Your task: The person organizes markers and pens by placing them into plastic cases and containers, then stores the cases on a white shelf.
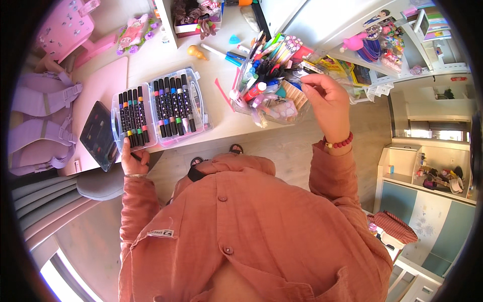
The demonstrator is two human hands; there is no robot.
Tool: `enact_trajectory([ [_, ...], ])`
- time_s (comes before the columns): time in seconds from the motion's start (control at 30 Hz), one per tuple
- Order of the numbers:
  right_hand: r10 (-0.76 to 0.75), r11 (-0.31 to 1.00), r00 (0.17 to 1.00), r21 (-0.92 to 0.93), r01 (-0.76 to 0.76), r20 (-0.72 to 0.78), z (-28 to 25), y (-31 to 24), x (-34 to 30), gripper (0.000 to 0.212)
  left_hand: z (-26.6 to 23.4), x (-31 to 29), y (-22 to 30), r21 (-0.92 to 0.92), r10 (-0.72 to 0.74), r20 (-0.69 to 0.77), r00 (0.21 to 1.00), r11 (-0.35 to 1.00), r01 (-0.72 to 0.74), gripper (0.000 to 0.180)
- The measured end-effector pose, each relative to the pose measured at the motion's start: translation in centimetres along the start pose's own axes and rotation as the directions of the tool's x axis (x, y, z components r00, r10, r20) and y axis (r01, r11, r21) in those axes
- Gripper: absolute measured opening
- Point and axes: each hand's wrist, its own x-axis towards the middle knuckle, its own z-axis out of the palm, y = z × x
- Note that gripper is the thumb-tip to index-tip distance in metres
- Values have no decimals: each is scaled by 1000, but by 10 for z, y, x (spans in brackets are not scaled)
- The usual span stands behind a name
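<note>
My left hand (135, 160) is at the near left corner of a clear plastic marker case (156, 142). One finger lies against the case while the others curl around a small dark thing whose kind is unclear. The case lies unfolded, with black dotted markers (133, 115) with coloured ends in both halves. Over the right side of a crammed clear pen organizer (302, 115), my right hand (328, 103) has its thumb and forefinger together. Whether anything is pinched there is too small to tell. A red-and-white glue stick (255, 91) and many pens fill the organizer.
A dark tray-like lid (99, 136) leans past the desk's near edge, beside a lilac backpack (43, 116). Loose pens (233, 59) and an orange-yellow knobbed object (196, 52) lie behind the case. A toy-filled box (198, 22) stands farther back. A grey stool (103, 185) is below.
</note>
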Motion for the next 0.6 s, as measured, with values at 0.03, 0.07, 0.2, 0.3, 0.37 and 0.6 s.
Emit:
enact_trajectory([
  [0.03, -13, 1000, 1000, -3, 13, 13, 2, 1, 2, 11, 4, -2, 0, 1, 1, -23, 1000, 1000, -1, 42],
  [0.07, -28, 1000, 999, -6, 28, 27, 5, 1, 4, 11, 6, -2, 1, 0, 3, -48, 999, 1000, -3, 43],
  [0.2, -83, 992, 995, -92, 89, 62, 16, 11, 10, 11, 0, -3, 0, -48, -17, -148, 989, 999, 10, 36],
  [0.3, -81, 995, 992, -50, 86, 92, 11, 15, 11, 12, 18, -4, 1, -14, 21, -251, 968, 1000, -25, 39],
  [0.37, -68, 995, 993, -69, 75, 95, 9, 21, 13, 13, 26, -8, 5, -14, 12, -230, 973, 1000, -15, 39],
  [0.6, -75, 982, 991, -163, 93, 115, 25, 21, 25, 18, 25, -14, 8, -38, 50, -155, 987, 998, -56, 34],
])
